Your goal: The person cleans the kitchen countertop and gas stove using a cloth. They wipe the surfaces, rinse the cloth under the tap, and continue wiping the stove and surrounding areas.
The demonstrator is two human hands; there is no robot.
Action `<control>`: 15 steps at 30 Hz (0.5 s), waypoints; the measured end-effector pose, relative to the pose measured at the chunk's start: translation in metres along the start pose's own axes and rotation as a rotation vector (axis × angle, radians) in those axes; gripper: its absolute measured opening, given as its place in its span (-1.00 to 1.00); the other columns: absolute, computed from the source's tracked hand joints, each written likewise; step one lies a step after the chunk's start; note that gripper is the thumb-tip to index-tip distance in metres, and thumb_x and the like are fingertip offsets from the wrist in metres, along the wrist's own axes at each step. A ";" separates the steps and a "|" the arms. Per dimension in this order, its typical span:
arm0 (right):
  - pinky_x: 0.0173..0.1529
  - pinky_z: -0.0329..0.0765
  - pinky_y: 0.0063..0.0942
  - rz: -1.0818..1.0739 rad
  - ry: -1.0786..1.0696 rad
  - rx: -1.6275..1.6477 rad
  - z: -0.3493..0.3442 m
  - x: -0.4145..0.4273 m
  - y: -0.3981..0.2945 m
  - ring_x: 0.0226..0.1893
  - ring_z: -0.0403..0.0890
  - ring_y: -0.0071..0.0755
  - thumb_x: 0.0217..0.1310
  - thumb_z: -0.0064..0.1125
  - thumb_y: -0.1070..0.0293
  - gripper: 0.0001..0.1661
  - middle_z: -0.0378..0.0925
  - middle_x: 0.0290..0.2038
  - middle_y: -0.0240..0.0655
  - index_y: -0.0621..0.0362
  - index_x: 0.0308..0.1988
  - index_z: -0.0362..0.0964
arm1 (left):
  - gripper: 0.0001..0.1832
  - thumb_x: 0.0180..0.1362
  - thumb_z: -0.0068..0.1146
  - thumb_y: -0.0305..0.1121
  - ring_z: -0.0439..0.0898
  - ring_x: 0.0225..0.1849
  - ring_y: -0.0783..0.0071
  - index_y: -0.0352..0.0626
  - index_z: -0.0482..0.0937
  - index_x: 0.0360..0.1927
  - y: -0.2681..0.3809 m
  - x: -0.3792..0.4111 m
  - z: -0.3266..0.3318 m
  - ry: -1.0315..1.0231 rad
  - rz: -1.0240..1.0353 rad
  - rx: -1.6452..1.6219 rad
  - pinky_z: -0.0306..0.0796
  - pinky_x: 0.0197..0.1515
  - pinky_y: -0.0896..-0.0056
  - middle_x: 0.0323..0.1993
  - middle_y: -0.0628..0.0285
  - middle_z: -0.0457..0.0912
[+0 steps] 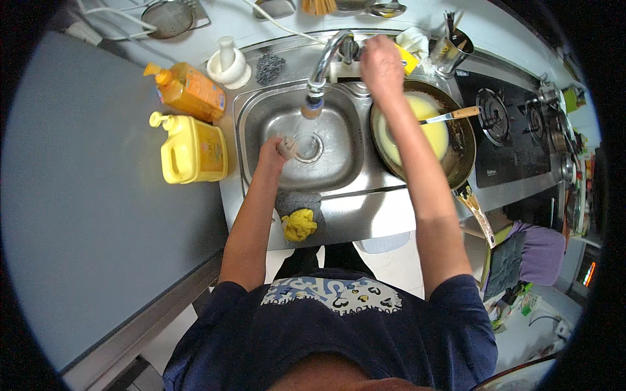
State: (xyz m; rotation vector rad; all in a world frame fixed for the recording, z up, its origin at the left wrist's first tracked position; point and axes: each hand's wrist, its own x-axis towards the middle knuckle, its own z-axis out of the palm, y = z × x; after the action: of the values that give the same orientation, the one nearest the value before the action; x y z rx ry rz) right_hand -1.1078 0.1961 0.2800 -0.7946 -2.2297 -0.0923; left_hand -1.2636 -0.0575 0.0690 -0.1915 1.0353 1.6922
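My left hand point(270, 154) is low in the steel sink point(340, 168), its fingers closed around a small pale, wet-looking object point(288, 147) that I cannot identify. Water falls beside it from the faucet point(326, 57) toward the drain point(309, 148). My right hand point(383, 62) reaches behind the sink, just right of the dark faucet handle point(348, 49). A yellow item point(407, 59) shows past its far side; whether the fingers hold anything is hidden. Below my right forearm sits a frying pan point(462, 141) with a bowl of pale yellow liquid point(433, 139) and a wooden-handled utensil point(462, 113).
Left of the sink stand an orange soap bottle point(193, 90), a yellow jug point(195, 149) and a white mortar with pestle point(228, 66). A steel scourer point(270, 68) lies behind. A yellow cloth point(299, 225) rests at the front edge. The gas hob point(508, 141) is to the right.
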 end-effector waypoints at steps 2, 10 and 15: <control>-0.23 0.42 -0.20 0.013 -0.071 -0.155 0.003 0.006 0.025 -0.32 0.49 -0.07 -0.08 0.05 0.40 -0.86 0.46 -0.42 -0.13 0.22 -0.48 0.47 | -0.77 0.11 -0.03 -0.39 0.53 -0.16 0.26 -0.28 0.41 -0.18 0.003 -0.005 0.014 0.036 0.060 0.027 0.47 -0.07 0.22 -0.23 0.11 0.49; -0.17 0.47 -0.19 0.346 -0.683 -0.122 -0.017 -0.012 0.014 -0.31 0.57 0.01 0.14 0.00 0.04 -0.54 0.56 -0.38 -0.05 0.25 -0.41 0.53 | -0.67 0.14 0.06 -0.34 0.52 -0.09 0.27 -0.30 0.39 -0.07 0.015 -0.020 0.024 -0.050 0.089 0.052 0.45 -0.04 0.26 -0.11 0.04 0.50; -0.17 0.47 -0.20 0.400 -0.293 0.059 -0.042 -0.073 -0.035 -0.28 0.56 0.02 0.09 0.05 0.25 -0.71 0.53 -0.38 0.00 0.27 -0.46 0.50 | -0.59 0.07 0.16 -0.26 0.51 -0.09 0.33 -0.24 0.38 -0.05 0.007 -0.023 0.019 0.137 0.094 0.139 0.44 -0.10 0.30 -0.12 0.10 0.48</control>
State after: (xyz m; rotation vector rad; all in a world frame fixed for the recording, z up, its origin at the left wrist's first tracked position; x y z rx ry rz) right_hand -1.0632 0.1182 0.2665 -1.2704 -2.2789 0.2983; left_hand -1.2534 -0.0603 0.0980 -0.1719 1.2773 1.7022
